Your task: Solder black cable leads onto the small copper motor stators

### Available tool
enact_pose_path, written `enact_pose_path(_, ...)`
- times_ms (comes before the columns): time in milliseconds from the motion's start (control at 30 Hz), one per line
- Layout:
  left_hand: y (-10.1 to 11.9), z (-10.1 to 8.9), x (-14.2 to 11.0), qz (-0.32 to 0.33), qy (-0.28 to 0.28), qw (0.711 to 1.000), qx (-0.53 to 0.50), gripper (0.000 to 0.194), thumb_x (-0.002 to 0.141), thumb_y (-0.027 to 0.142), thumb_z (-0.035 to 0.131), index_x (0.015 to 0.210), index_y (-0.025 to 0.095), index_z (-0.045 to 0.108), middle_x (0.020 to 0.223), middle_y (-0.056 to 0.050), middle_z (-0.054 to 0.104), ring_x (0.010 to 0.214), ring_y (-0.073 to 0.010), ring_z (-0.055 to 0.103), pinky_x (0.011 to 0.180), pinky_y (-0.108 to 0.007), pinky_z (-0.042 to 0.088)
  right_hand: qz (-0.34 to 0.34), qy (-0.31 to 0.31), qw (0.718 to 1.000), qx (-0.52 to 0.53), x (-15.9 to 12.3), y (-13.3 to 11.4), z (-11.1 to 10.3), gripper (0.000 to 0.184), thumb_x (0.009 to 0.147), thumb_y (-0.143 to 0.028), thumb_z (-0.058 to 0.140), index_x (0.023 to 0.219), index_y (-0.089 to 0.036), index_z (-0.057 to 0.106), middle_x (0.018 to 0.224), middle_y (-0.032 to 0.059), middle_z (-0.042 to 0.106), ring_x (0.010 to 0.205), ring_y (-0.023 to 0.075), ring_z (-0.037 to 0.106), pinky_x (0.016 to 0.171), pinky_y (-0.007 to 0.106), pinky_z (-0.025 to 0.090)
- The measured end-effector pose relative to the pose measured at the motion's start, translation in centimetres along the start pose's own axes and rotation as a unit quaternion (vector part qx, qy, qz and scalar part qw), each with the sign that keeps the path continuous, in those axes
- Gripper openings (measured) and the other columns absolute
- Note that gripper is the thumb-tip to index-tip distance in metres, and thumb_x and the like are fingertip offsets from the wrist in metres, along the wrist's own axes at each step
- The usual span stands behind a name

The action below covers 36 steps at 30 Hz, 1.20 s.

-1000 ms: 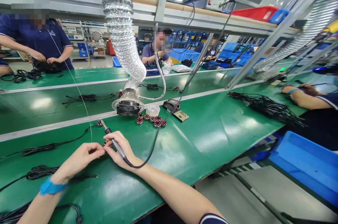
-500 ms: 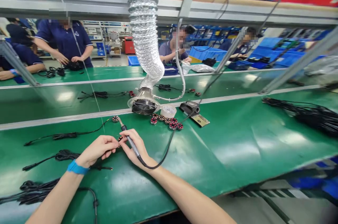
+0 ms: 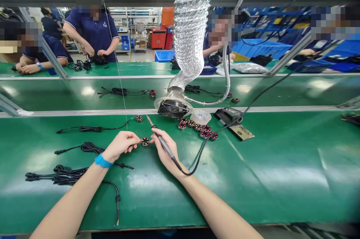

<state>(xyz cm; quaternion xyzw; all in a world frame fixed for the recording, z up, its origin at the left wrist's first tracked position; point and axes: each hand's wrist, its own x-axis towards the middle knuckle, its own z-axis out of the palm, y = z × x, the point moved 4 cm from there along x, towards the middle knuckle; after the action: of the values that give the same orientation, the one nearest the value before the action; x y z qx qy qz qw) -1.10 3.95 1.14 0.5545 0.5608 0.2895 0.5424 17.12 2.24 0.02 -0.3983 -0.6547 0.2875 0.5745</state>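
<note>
Head cam: cord across stand, stators; fan nr.

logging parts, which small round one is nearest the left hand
The round part at the fingers of the left hand, between it and the right hand; others lie farther off, several by the tape roll.

Your soldering iron, grey-handled with a black collar, slants with its bare metal tip toward the far left, clear of your small round part. That part sits face up, just left of the handle, copper-toned segments ringing its dark centre.
</note>
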Motion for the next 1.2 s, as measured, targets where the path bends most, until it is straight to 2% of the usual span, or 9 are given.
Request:
enact_pose_path(100, -0.3, -0.2, 0.2, -0.007, 0.020, 1.000, -0.014, 0.024, 0.070, 0.037, 0.068, 0.068, 0.014, 0.064, 0.057, 0.001, 0.058, 0.039, -0.0051, 0.042, 0.037, -0.019, 0.026, 0.066, 0.024, 0.996, 0.046, 0.1, 0.6, -0.7, 0.023, 0.096, -0.037, 0.052, 0.108, -0.020, 0.062, 0.072, -0.0004, 0.064, 0.055, 0.0122, 0.065, 0.057, 0.024, 0.055)
enact_pose_path(233, -0.7, -0.3, 0.6, -0.012, 0.036, 0.999, -0.027, 0.024, 0.069, 0.037, 0.069, 0.066, 0.014, 0.063, 0.055, 0.001, 0.058, 0.038, -0.0047, 0.041, 0.036, -0.018, 0.025, 0.095, 0.033, 0.990, 0.095, 0.0, 0.9, -0.9, 0.032, 0.096, -0.048, 0.048, 0.096, -0.018, 0.061, 0.058, -0.0037, 0.058, 0.040, 0.0104, 0.057, 0.040, 0.020, 0.045)
enact_pose_path(467, -1.7, -0.5, 1.5, -0.017, 0.065, 0.997, -0.043, 0.025, 0.070, 0.038, 0.069, 0.068, 0.014, 0.063, 0.057, 0.002, 0.058, 0.039, -0.0043, 0.042, 0.036, -0.017, 0.028, 0.090, 0.003, 0.991, 0.098, 0.0, 0.7, -0.4, 0.031, 0.095, -0.047, 0.050, 0.092, -0.019, 0.061, 0.057, -0.0040, 0.056, 0.040, 0.0099, 0.057, 0.041, 0.020, 0.046)
enact_pose_path(767, -2.1, -0.3, 1.8, -0.013, 0.052, 0.998, -0.020, 0.027, 0.072, 0.040, 0.068, 0.068, 0.013, 0.063, 0.057, 0.002, 0.058, 0.039, -0.0045, 0.041, 0.036, -0.017, 0.028, 0.079, -0.023, 0.994, 0.067, -0.1, 0.6, -0.3, 0.025, 0.096, -0.039, 0.049, 0.092, -0.019, 0.063, 0.059, -0.0040, 0.057, 0.043, 0.0098, 0.058, 0.043, 0.020, 0.046)
enact_pose_path(1200, -2.1, -0.2, 2.1, 0.003, 0.044, 0.999, -0.020, 0.026, 0.073, 0.039, 0.066, 0.069, 0.013, 0.063, 0.061, 0.000, 0.059, 0.042, -0.0052, 0.043, 0.037, -0.017, 0.029, 0.105, -0.049, 0.991, 0.070, -0.1, 0.8, 0.2, 0.028, 0.095, -0.042, 0.049, 0.092, -0.019, 0.064, 0.059, -0.0037, 0.057, 0.042, 0.0097, 0.058, 0.043, 0.019, 0.046)
